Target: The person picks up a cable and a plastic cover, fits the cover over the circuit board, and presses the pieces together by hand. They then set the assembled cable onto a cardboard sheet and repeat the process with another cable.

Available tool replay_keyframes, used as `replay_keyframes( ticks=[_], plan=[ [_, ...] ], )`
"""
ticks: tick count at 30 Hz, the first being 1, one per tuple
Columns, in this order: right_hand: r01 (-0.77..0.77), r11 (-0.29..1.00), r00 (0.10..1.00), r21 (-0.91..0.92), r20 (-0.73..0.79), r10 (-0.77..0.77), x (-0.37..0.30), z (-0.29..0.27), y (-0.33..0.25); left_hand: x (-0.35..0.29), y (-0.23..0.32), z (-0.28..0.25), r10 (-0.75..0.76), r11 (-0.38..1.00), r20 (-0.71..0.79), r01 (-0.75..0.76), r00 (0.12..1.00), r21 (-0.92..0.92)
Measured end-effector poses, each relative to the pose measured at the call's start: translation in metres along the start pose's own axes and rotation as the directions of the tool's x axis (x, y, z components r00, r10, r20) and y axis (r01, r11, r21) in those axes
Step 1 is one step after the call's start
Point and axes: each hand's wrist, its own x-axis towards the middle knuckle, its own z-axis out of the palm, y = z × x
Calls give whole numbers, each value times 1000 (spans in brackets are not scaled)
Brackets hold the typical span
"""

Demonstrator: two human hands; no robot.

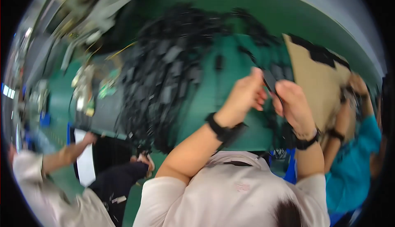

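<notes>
- Pinching a small flat black part (pixel 269 80) between them, the left hand (pixel 243 95) and the right hand (pixel 293 103) meet just right of the frame's centre, fingers curled shut on it from either side.
- Both wrists carry a black wrist strap (pixel 222 130), and the forearms run in from the lower middle of the frame, out of pale short sleeves.
- Behind and left of the hands, a big heap of black parts (pixel 168 70) spreads over the green table (pixel 288 17), filling the upper centre; motion blur hides the shape of single pieces.
- Just right of the hands, a sheet of brown cardboard (pixel 317 87) stands tilted, with a few black pieces on its upper edge.
- At the right edge, a person in a teal top (pixel 352 169) has raised hands at the cardboard's far side.
- At lower left, another person's arm (pixel 66 155) in a pale sleeve reaches toward the table's edge.
- In the upper left, blurred pale and yellowish clutter lies on the table.
</notes>
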Motion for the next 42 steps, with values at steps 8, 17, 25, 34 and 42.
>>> replay_keyframes(
  ticks=[8,17,25,34,42],
  plan=[
    [-2,964,997,265,-70,21,6,-11,-1,-8,-15,29,56,992,123,-69,991,104],
    [-212,917,977,339,45,209,44,-9,-25,-41,3,26,-32,999,228,23,973,42],
    [-128,835,975,535,222,7,79,4,-34,-87,3,14,-9,997,155,-3,988,77],
    [116,797,892,592,290,-346,73,8,-69,-147,-11,-18,94,964,266,-155,959,218],
    [490,722,830,489,-6,-558,81,38,-145,-173,12,-31,215,965,217,-242,952,104]
  ],
)
